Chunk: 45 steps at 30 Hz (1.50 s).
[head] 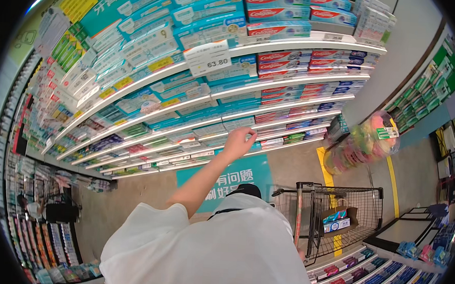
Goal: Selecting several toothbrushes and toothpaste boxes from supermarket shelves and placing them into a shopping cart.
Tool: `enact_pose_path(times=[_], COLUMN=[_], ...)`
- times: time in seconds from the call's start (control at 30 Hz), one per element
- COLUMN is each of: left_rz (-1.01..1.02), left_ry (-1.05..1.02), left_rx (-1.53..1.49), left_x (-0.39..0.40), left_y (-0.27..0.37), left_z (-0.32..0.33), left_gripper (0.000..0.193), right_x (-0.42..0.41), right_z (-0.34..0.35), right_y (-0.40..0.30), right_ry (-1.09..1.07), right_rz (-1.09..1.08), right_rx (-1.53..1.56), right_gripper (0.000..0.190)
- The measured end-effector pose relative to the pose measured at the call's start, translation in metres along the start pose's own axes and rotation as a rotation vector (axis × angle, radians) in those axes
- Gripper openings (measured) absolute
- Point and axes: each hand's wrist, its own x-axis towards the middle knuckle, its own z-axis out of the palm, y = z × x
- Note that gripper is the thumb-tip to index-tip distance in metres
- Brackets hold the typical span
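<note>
In front of a shelf unit (311,44) stocked with boxed toothpaste, my left hand (240,142) reaches out with loosely curled fingers. A small gap shows between thumb and finger, and nothing is visible in it. The hand overlaps the lower shelves in the picture; whether it touches them is unclear. Teal toothpaste boxes (207,23) and red Colgate boxes (277,30) fill the upper tiers. Only a sliver of my right hand (302,255) shows beside my shirt, near the handle (298,212) of a wire shopping cart (365,193); its grip is hidden.
A brown paper bag (350,223) with boxes (336,224) lies in the cart. Beyond it stands a clear bin of colourful items (362,144). A teal floor mat (261,171) lies before the shelves. More shelving (379,280) is at lower right. Another person (34,210) is at far left.
</note>
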Motion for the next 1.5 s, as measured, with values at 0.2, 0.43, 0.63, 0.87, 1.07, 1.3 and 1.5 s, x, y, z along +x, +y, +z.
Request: enact_pose_path(times=[0.2, 0.43, 0.63, 0.87, 1.07, 1.3, 1.5], left_rz=[0.161, 0.551, 0.662, 0.645, 0.717, 0.944, 1.236], left_ry=[-0.073, -0.025, 0.051, 0.335, 0.288, 0.594, 0.589], left_rx=[-0.111, -0.096, -0.044, 0.206, 0.291, 0.074, -0.133], left_x=[0.094, 0.269, 0.452, 0.607, 0.640, 0.591, 0.458], left_y=[0.070, 0.176, 0.287, 0.373, 0.384, 0.389, 0.418], left_z=[0.009, 0.051, 0.081, 0.113, 0.128, 0.128, 0.103], left_gripper=[0.023, 0.023, 0.036, 0.063, 0.047, 0.029, 0.019], right_x=[0.018, 0.013, 0.014, 0.029, 0.037, 0.030, 0.028], right_z=[0.011, -0.001, 0.004, 0.018, 0.020, 0.034, 0.024], right_y=[-0.030, -0.077, -0.089, -0.077, -0.070, -0.062, -0.058], right_ry=[0.093, 0.124, 0.190, 0.254, 0.288, 0.292, 0.217], right_rz=[0.071, 0.291, 0.473, 0.474, 0.482, 0.513, 0.493], right_rx=[0.102, 0.029, -0.039, -0.165, -0.227, -0.232, -0.171], right_gripper=[0.029, 0.027, 0.035, 0.029, 0.031, 0.027, 0.029])
